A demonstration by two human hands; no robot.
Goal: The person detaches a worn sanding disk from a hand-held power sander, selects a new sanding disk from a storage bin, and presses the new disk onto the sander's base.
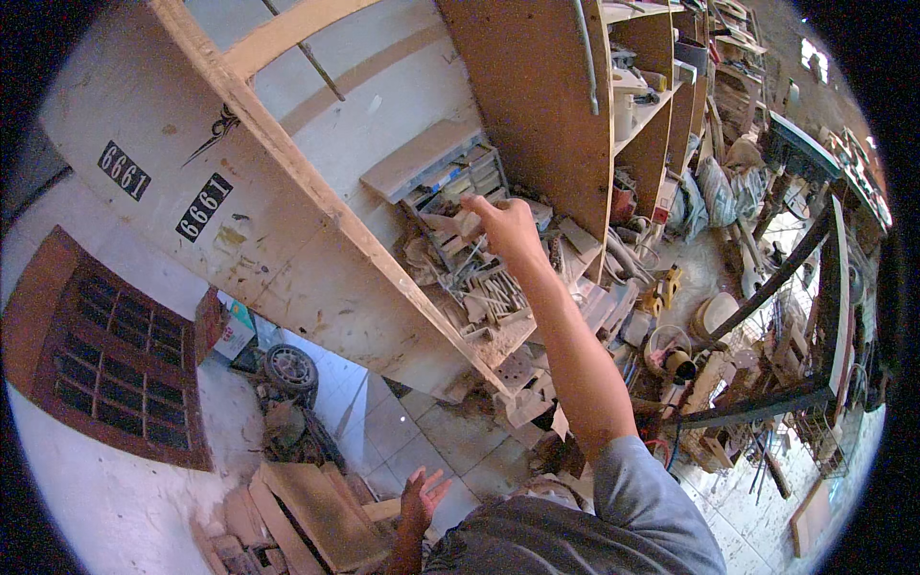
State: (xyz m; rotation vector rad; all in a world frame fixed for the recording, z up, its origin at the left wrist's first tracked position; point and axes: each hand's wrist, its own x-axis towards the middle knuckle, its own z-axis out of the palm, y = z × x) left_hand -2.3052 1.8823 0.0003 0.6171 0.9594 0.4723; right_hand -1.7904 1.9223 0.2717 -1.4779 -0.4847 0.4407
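My right hand reaches out at the middle of the view, over a dusty small-parts drawer cabinet inside a wooden shelf unit. Its fingers are curled, with the index finger bent forward; a pale piece shows just below the fingertips, and whether they hold it is unclear. Thin sticks or rods lie in a heap below that hand, beside a pile of sawdust-like debris. Low in the view, my left hand hangs near my body above the tiled floor, its fingers apart and nothing in them.
A tall wooden side panel with number stickers slants across the left. Boards lean at the lower left, near a wheel. To the right are cluttered shelves, a yellow tool and a dark angled frame.
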